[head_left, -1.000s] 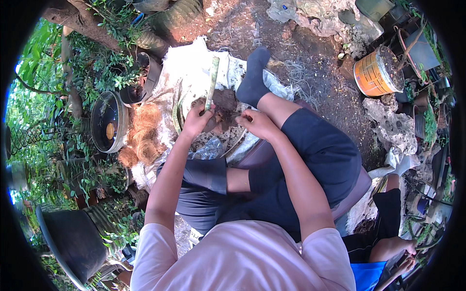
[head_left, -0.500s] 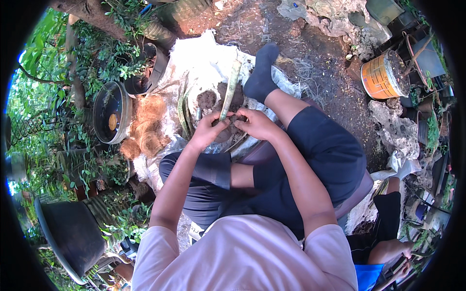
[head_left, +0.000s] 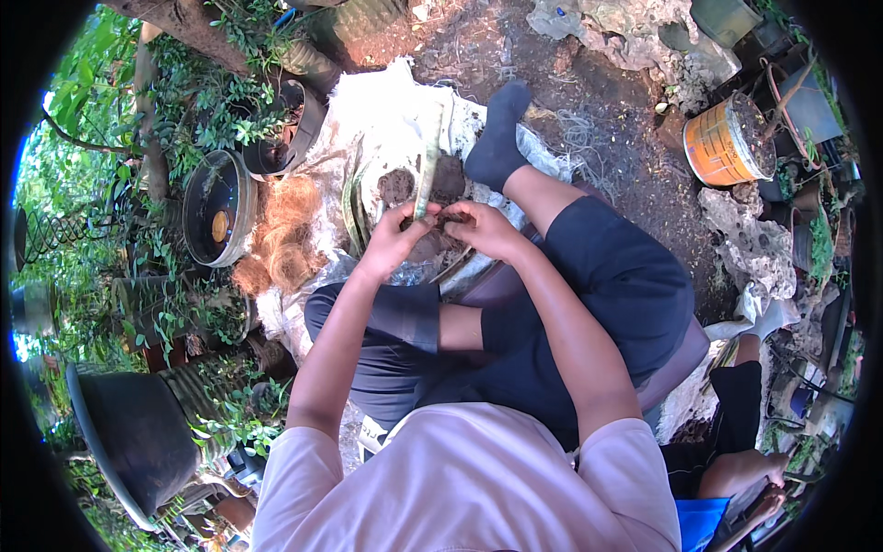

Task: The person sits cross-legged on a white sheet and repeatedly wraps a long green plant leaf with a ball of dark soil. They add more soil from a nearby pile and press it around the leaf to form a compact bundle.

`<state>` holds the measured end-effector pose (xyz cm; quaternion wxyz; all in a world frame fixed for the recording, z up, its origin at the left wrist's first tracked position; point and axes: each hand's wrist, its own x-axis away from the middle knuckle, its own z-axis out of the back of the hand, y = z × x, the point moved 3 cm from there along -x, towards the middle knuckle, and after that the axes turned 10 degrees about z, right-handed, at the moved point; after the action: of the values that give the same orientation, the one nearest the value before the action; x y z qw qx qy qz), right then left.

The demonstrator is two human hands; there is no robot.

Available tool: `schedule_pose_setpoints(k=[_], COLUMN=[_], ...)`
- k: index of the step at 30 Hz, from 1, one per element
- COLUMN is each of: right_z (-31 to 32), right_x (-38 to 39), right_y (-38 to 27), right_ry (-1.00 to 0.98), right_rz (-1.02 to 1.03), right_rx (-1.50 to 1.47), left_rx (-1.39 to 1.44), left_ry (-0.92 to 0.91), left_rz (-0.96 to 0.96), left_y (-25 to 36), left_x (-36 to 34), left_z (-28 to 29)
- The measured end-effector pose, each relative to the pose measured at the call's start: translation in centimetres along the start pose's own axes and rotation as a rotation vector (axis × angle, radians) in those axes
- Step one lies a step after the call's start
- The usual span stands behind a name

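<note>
A long, pale green mottled leaf (head_left: 429,156), like a snake plant's, rises from between my hands over the white sack (head_left: 368,106). My left hand (head_left: 395,241) pinches its lower end between thumb and fingers. Close beside that end, my right hand (head_left: 487,232) has its fingers curled together; whatever is in them is hidden. Dark soil clumps (head_left: 449,178) lie behind the leaf, with another round clump (head_left: 396,187) to its left. More long green leaves (head_left: 352,207) rest on the sack to the left of my hands.
Brown fibre bundles (head_left: 290,207) sit on the sack's left side, next to a black basin (head_left: 219,210). My socked foot (head_left: 499,138) lies across the sack's right edge. An orange bucket (head_left: 729,143) stands at right. Another person's hand (head_left: 771,469) shows at lower right.
The leaf's upper end has swung slightly left, so it stands straighter, and its lit face has turned. My hands stay close together near its lower end, with small finger shifts.
</note>
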<state>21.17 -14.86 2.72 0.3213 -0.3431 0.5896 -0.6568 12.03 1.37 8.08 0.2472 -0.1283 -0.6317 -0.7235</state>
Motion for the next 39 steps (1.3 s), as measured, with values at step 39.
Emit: schedule_pose_setpoints(k=[39], right_z=[0.5], right_x=[2.3], right_y=[-6.1], right_ry=[0.342], right_rz=[0.158], right_rx=[-0.073], left_rx=[0.756], left_ry=[0.127], left_rz=[-0.106], left_y=[-1.2], left_x=[7.8], left_z=[-1.0])
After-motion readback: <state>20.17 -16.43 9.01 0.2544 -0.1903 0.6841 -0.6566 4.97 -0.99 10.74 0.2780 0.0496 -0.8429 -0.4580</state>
